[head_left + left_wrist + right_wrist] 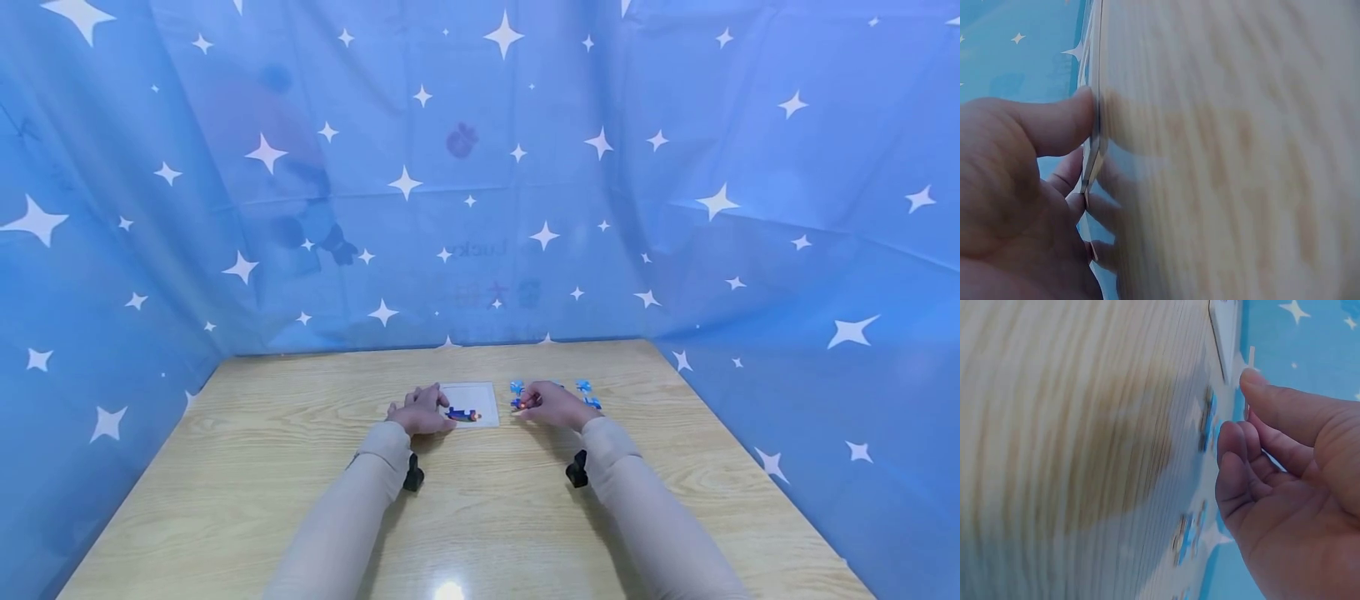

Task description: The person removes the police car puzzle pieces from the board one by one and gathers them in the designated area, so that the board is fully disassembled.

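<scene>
My left hand (pixel 422 411) holds the left side of a white puzzle board (pixel 487 398) lying on the table. In the left wrist view its thumb presses the board's edge (pixel 1092 156), with the other fingers beyond it. A few joined dark blue puzzle pieces with an orange spot (pixel 463 414) lie along the lower left of the board. To the right of the board, my right hand (pixel 557 406) pinches a puzzle piece (pixel 518 405) between thumb and fingers. In the right wrist view that piece (pixel 1251 357) shows edge-on as a thin pale strip.
Loose blue puzzle pieces lie around my right hand: one (pixel 517 387) behind the fingertips, others (pixel 583 386) farther right. One piece (pixel 592 402) is partly behind the hand. The wooden table (pixel 247 483) meets a blue star-patterned curtain (pixel 405 250) at the back and sides.
</scene>
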A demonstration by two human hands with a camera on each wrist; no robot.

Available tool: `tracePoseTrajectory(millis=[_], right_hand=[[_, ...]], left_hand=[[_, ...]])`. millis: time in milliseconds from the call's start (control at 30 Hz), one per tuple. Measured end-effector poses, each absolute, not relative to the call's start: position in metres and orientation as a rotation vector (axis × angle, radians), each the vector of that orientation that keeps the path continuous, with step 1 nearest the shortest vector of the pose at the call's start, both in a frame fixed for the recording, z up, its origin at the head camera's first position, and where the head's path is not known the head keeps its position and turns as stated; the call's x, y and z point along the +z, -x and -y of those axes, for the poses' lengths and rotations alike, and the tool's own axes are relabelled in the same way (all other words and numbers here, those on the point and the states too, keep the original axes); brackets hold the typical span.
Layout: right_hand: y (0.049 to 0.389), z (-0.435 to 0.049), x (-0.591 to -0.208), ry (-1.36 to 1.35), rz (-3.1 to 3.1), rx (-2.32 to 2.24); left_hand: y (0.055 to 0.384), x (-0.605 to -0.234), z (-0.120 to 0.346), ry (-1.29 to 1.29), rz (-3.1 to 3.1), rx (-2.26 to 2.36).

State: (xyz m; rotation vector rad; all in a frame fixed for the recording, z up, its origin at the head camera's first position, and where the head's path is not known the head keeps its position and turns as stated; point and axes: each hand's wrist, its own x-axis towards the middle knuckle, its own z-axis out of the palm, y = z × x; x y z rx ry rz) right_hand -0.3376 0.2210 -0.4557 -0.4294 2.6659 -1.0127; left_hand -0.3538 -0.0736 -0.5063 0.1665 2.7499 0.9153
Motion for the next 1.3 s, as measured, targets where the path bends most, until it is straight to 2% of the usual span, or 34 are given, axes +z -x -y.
tracePoseTrajectory(millis=[433,1300], right_hand=[[0.335,-0.254,-0.458,0.463,-2.642,-1.013],[0.333,-0.314,-0.438,0.495,-2.596,-1.034]], left_hand=[[0.350,-0.516,0.075,-0.165,-2.777,0.848],[0.362,-0.514,0.078,-0.238,-2.776,0.756]])
